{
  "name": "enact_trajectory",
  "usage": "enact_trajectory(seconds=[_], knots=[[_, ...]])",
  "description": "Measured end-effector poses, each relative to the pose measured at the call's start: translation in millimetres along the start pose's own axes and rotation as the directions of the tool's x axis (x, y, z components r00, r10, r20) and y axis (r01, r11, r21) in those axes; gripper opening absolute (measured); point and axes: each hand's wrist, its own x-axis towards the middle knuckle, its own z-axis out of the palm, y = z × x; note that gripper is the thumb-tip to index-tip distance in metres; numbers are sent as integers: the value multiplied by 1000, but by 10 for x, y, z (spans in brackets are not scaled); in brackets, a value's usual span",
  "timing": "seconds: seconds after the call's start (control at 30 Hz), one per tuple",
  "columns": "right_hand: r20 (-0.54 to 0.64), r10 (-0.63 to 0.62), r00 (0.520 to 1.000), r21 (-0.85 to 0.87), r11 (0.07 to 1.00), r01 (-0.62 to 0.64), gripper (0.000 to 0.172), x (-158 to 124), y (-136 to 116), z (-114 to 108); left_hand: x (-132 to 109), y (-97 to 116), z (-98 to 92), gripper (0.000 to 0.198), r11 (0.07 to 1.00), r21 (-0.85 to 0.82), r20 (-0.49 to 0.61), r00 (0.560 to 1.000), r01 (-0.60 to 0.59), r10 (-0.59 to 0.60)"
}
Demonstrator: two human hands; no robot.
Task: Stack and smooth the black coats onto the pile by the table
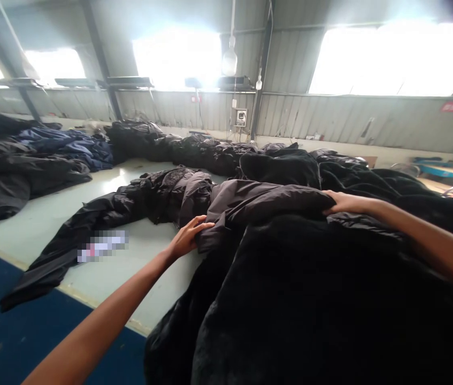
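A: Where's the garment (pixel 282 256)?
B: Directly in front of the wearer, across the near part of the table (pixel 50 219). Its smooth dark shell strip (pixel 268 200) runs between the hands, long axis roughly left-right, left end a bit lower in view. Black plush side (pixel 310 299) spreads from that strip toward the wearer.
A: Fingers?
B: Left hand (pixel 188 238) grasps the strip's left edge; right hand (pixel 340 203) grasps its right end. Some fingertips buried in cloth, so can't judge how tight.
A: Which hand is nearer?
B: Neither, both touch it, one per end. Strip spans the gap, so that left-right line is the relation that matters. Plush falls on the wearer's side of it.
A: Anything close by?
B: Dark sleeve (pixel 45 272) beyond the left hand, hanging over the table edge. Can't tell if it's the same piece. Heaped dark clothes (pixel 210 155) behind the strip.
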Motion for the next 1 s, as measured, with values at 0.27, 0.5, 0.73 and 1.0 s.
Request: enact_trajectory(seconds=[0.27,0.5,0.73,1.0], knots=[[151,-268,952,-112,952,286,121,439,-2067,-51,639,47,-249,28,932,-290,-463,821,217,-335],[-5,-226,974,-348,914,210,98,971,-2839,492,1102,50,-779,37,950,-272,-614,731,156,-296],[-31,-229,973,-389,900,199,73,831,-2197,191,-64,-219,-224,88,986,17,-82,983,168,-166],[118,-213,970,-251,938,237,90,475,-1289,114,-609,-751,184,92,888,322,221,886,328,-408]])
